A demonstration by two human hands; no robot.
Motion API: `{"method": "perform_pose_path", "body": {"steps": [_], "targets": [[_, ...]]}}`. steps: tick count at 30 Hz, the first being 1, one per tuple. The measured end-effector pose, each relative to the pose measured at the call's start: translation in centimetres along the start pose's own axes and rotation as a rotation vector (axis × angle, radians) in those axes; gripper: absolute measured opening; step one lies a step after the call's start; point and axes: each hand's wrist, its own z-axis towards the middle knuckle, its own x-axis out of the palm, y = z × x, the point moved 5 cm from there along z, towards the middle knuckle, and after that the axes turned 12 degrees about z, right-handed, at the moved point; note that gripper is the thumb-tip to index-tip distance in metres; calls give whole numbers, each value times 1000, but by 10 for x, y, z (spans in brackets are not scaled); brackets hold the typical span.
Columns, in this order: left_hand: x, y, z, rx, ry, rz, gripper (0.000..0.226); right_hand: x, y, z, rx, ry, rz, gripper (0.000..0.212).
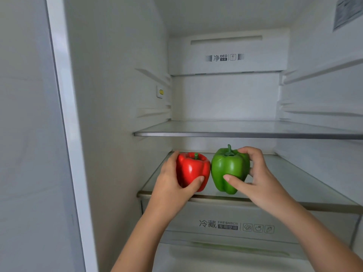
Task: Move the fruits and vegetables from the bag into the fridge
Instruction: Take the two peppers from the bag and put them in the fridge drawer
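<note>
Fridge point(117, 75) lower shelf point(294, 183) | red pepper point(191, 169), green pepper point(228, 167) | hands point(170, 185) point(261, 179) grip one each

Two peppers are at the lower glass shelf point(314, 205): one red pepper point(193, 171) and one green pepper point(228, 169). Two hands reach over its front edge, the left hand point(172, 183) and the right hand point(257, 173). One upper shelf point(235, 134) lies above it and one drawer point(216, 226) below.
</note>
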Motion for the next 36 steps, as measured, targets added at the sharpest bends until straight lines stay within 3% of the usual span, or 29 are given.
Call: {"method": "perform_pose_path", "body": {"steps": [8, 18, 36], "targets": [[-7, 15, 19, -88, -19, 40, 77, 25, -9, 37, 109, 92, 3, 70], [-8, 30, 41, -166, 48, 39, 75, 41, -14, 64, 193, 204, 73, 64], [-10, 28, 41, -220, 58, 65, 78, 44, -23, 71, 329, 203, 27, 87]]}}
